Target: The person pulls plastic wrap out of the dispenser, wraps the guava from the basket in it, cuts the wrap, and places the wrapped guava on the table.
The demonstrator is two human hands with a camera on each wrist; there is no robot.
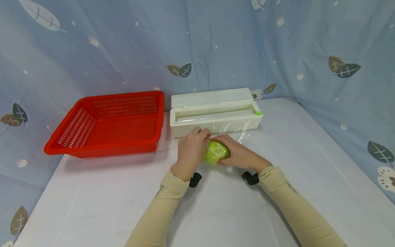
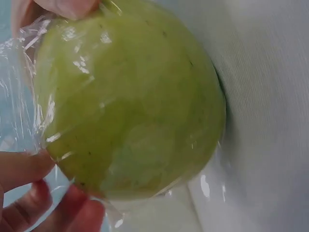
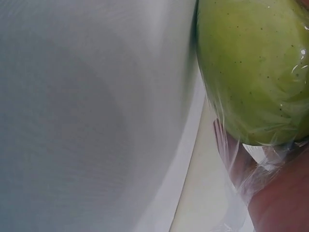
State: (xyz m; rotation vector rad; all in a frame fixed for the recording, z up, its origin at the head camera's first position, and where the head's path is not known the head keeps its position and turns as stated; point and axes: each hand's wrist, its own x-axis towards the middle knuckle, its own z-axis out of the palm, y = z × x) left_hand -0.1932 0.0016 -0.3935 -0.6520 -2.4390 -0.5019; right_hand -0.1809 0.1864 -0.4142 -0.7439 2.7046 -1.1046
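Note:
A green apple point(image 1: 214, 153) wrapped in clear cling film sits on the white table between both hands. My right hand point(image 1: 239, 153) grips it from the right, thumb low and fingers over the top. At the apple's upper left, my left hand point(image 1: 191, 148) has its fingers curled and pinches the film's edge. The left wrist view shows the film point(image 2: 19, 96) stretched and creased along the apple's side. Behind the hands, a white cling film box point(image 1: 216, 124) has its lid raised, with film trailing from its front right toward the hands.
A red plastic basket point(image 1: 102, 149) with slotted sides stands at the back left, beside the box. A blue leaf-patterned curtain point(image 1: 216, 44) hangs behind the white table point(image 1: 222, 212). Black wrist devices point(image 1: 250, 178) sit beneath both wrists.

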